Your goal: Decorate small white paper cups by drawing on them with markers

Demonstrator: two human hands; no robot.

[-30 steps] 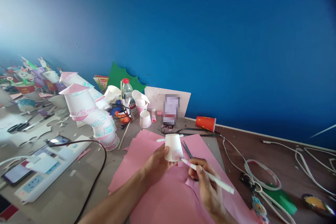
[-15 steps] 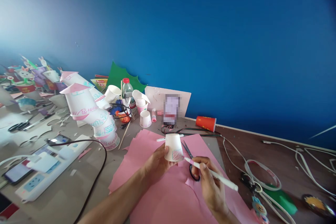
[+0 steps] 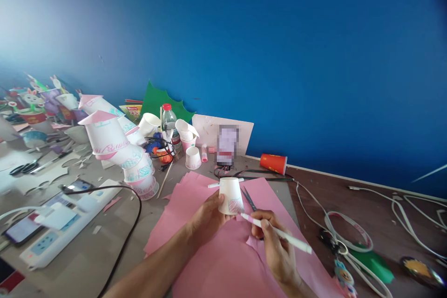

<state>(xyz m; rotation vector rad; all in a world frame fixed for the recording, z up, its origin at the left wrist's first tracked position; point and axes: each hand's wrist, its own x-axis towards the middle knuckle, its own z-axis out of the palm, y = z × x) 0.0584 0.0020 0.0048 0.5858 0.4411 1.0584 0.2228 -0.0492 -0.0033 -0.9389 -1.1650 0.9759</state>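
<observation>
Upside down in my left hand [image 3: 208, 212] is a white paper cup [image 3: 229, 192], with a pink and teal striped patch drawn low on its side. My right hand [image 3: 277, 242] grips a white marker [image 3: 282, 234], its pink tip at the lower right of the cup; whether it touches cannot be made out. Both hands are above pink paper sheets [image 3: 213, 265]. Dark scissors [image 3: 249, 198] lie on the paper just beyond my right hand, which hides their handles. A second white marker [image 3: 214, 185] rests behind the cup.
Left stand stacked, decorated paper cups [image 3: 131, 160] and a white power strip [image 3: 45, 242] with a black cable. At the back are a small white cup [image 3: 193, 158], a bottle [image 3: 169, 118], a propped phone [image 3: 227, 144] and a red cup [image 3: 273, 163]. White cables [image 3: 316, 214] lie right.
My right hand has shifted slightly left with the marker, bringing its tip closer in under the cup's lower right edge. My left hand and the cup stay almost still.
</observation>
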